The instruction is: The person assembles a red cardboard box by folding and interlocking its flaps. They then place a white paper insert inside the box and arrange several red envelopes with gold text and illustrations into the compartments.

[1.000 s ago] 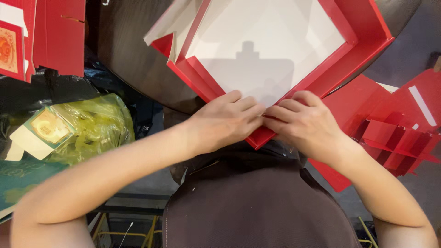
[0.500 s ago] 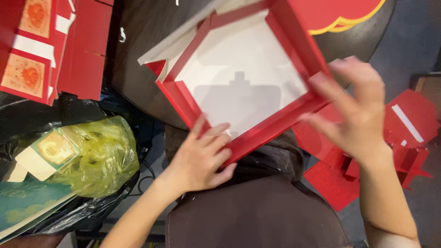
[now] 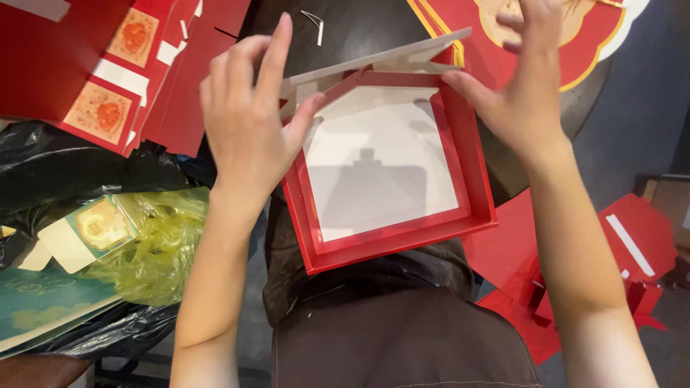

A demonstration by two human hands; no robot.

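Note:
A shallow red cardboard box tray (image 3: pixel 402 233) with a white inside lies on the dark round table, its near edge over my lap. A pale flap (image 3: pixel 374 63) stands unfolded along its far edge. My left hand (image 3: pixel 248 118) rests against the tray's left wall, fingers spread, thumb by the far left corner. My right hand (image 3: pixel 521 86) is at the far right corner, thumb touching the wall, fingers raised and apart. Neither hand grips anything.
Flat red printed card sheets (image 3: pixel 108 79) lie at the upper left and a red lid with a gold border (image 3: pixel 546 29) at the top right. A yellow-green plastic bag (image 3: pixel 154 244) sits on black bags to the left. Folded red inserts (image 3: pixel 575 287) lie lower right.
The tray has been turned so a straight side faces me. Both hands have moved from the near corner up to the far corners. The far flap stands up.

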